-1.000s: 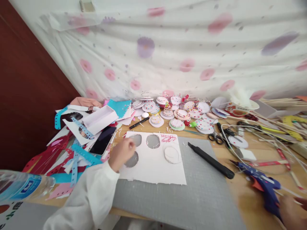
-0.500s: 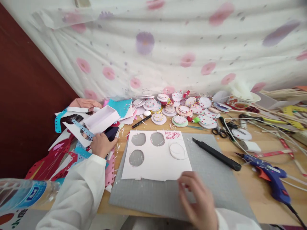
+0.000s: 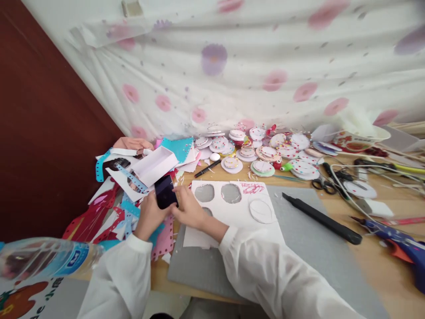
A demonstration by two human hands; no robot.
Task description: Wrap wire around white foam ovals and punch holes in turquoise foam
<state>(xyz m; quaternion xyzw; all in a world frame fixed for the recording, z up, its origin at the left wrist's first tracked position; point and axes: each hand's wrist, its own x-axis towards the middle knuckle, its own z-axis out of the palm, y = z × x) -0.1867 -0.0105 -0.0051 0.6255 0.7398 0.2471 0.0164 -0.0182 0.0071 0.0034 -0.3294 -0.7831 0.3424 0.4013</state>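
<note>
A dark smartphone [image 3: 165,191] is held upright between both hands, left of the middle of the desk. My left hand [image 3: 151,215] grips its left and lower side. My right hand [image 3: 189,207] closes on its right edge, thumb at the lower corner. Below my right forearm lies a white card sheet [image 3: 229,221] with round holes cut in it, a pencilled circle and a red scribble. The sheet rests on a grey cutting mat [image 3: 299,261]. A black craft knife [image 3: 322,218] lies on the mat, right of the sheet.
Paper scraps and an open white box [image 3: 154,165] crowd the left side. A plastic bottle [image 3: 49,259] lies at the lower left. Several decorated paper discs [image 3: 262,167] line the back. Scissors [image 3: 323,186], a white cable and a blue glue gun [image 3: 395,239] lie to the right.
My right hand has moved left across the sheet to the smartphone. The smartphone, earlier by my left hand among the scraps, is now held up in both hands. The view has shifted left.
</note>
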